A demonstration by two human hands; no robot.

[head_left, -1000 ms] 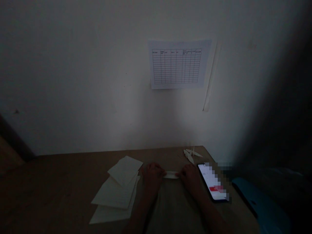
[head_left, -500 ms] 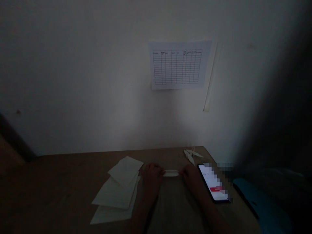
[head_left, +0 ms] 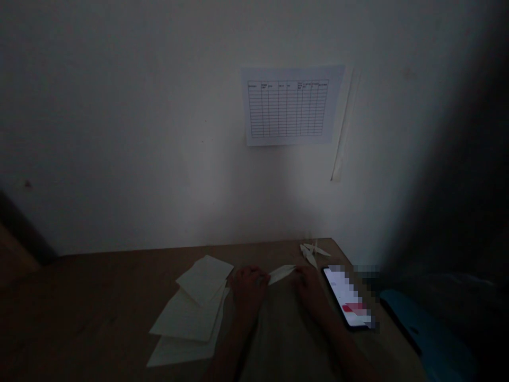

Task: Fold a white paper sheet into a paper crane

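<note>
In dim light, a narrow folded strip of white paper [head_left: 281, 274] is held over the brown table [head_left: 99, 297] between my two hands. My left hand [head_left: 248, 286] is closed on the strip's left end. My right hand [head_left: 308, 284] pinches its right end, which is tilted up. A loose stack of white sheets [head_left: 191, 313] lies just left of my left hand.
A lit phone [head_left: 345, 303] lies right of my right hand. A small folded paper figure [head_left: 312, 251] sits at the table's far right corner. A printed table sheet [head_left: 289, 106] hangs on the wall. A blue object [head_left: 425, 334] lies at the right.
The paper strip lay level between my hands; its right end has now risen and the strip is slanted. My hands stay in about the same place.
</note>
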